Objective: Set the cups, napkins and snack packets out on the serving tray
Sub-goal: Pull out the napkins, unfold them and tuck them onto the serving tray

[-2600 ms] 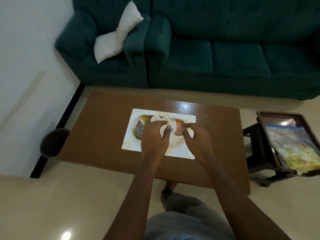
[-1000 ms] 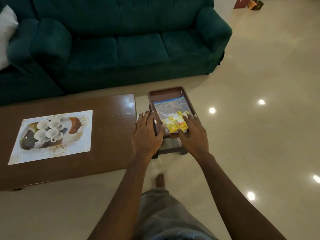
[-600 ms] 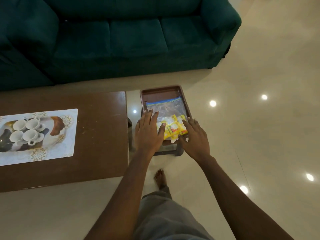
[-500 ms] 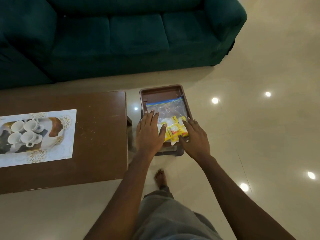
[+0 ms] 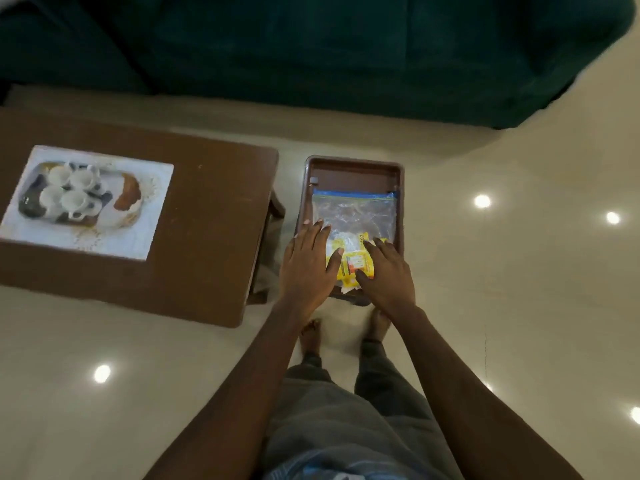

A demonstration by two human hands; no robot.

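A brown plastic tray (image 5: 353, 171) stands to the right of the coffee table. In it lies a clear zip bag (image 5: 353, 213) with yellow snack packets (image 5: 356, 266) at its near end. My left hand (image 5: 306, 261) rests flat on the tray's left side, fingers apart, thumb touching the packets. My right hand (image 5: 386, 275) lies flat over the packets' right side. Neither hand has closed around anything. Several white cups (image 5: 69, 192) stand on a patterned serving tray (image 5: 26, 206) on the table, far left. I see no napkins.
The serving tray sits on a white placemat (image 5: 152, 216) on the brown coffee table (image 5: 207, 237). A dark green sofa (image 5: 346, 46) runs along the back. Glossy tile floor (image 5: 519, 306) spreads to the right. My bare feet stand just below the brown tray.
My hands left the cups and came to the brown tray on the right. In the last half second my right hand slid further onto the yellow packets, and the view tipped downward.
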